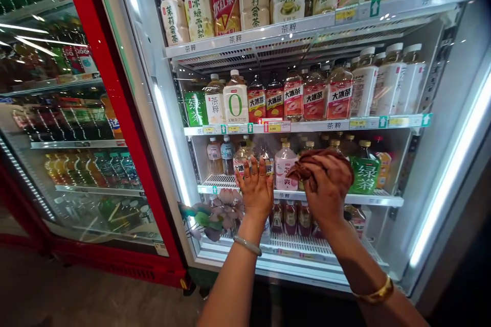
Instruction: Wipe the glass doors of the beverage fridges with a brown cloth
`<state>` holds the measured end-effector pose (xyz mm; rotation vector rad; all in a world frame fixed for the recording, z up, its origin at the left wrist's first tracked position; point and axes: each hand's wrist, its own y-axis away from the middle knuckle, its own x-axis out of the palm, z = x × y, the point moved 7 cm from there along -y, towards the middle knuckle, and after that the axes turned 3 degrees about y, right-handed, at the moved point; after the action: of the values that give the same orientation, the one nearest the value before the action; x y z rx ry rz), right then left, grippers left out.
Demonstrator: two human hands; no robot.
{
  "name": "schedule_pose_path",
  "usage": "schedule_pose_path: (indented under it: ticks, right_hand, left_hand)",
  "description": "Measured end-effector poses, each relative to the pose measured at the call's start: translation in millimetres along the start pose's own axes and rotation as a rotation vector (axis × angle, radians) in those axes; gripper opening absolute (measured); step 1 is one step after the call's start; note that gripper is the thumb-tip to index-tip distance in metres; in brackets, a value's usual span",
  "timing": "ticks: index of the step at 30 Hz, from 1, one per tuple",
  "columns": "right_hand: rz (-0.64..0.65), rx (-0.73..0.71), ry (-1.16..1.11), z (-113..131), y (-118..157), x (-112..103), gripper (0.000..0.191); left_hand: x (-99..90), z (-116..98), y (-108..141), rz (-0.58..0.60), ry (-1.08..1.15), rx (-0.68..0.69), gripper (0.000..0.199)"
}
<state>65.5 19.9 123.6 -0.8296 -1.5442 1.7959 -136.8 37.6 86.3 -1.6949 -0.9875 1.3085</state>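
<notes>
My left hand (258,191) lies flat against the glass door of a lit drinks fridge, fingers spread and pointing up, nothing in it. To its right, my right hand (326,189) grips a bunched brown cloth (301,168) at the level of the third shelf. The fingers curl over the cloth, and part of it is hidden under the palm. Behind the hands, through the glass, stand a pink-labelled bottle (286,166) and a green-labelled tea bottle (366,168).
Rows of tea bottles fill the upper shelf (268,36) and the middle shelf (303,126). A second fridge with a red frame (126,127) stands at the left. Bright light strips (452,173) run down the fridge sides. Grey-green leaves (215,217) show at the lower left of the door.
</notes>
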Motion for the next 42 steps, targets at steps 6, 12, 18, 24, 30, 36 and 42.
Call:
schedule_pose_path:
  ticks: [6,12,18,24,30,36,42]
  right_hand:
    - [0.049,-0.083,-0.049,33,-5,19,0.029]
    - [0.088,-0.186,-0.003,12,11,6,0.015]
    - [0.067,-0.020,0.048,-16,0,-5,0.022]
    - [0.271,-0.324,-0.012,13,31,3,0.019]
    - [0.118,-0.042,0.014,-44,15,-24,0.017]
    - [0.210,-0.176,0.032,-15,32,-13,0.020]
    - [0.144,-0.079,0.018,-56,24,-29,0.010]
  left_hand:
    - [-0.4,-4,0,0.034,-0.022,-0.011,0.067]
    - [6.3,-6,5,0.020,-0.015,-0.056,0.072]
    - [11.1,-11,6,0.036,0.012,-0.094,0.073]
    - [6.7,-21,4,0.067,-0.008,-0.114,0.076]
    - [7.4,-19,11,0.122,0.010,-0.096,0.078]
    - [13.0,-12,17,0.140,0.000,-0.095,0.074]
    - [18.0,-19,17,0.121,-0.034,-0.088,0.082]
